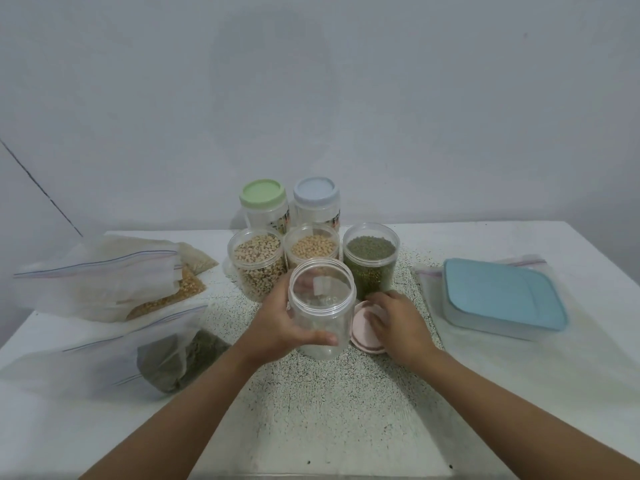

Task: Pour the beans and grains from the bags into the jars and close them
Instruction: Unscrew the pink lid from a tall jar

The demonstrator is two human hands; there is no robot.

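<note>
Left hand point(280, 323) is gripping the empty jar point(322, 306) at frame centre, thumb and fingers wrapped round its wall. The jar is standing upright, mouth open, over the speckled mat point(346, 393). Right hand point(394, 327) is curling its fingers over the pink lid point(361, 327), which is lying flat just right of the jar. Three filled open jars point(370, 258) are crowding directly behind. Two lidded jars point(263, 202) are standing at the far edge of the table point(485, 393). Bags point(104, 278) are occupying the left side, a blue-lidded box point(502, 296) the right. Open mat is lying in the lower frame, between the forearms.
</note>
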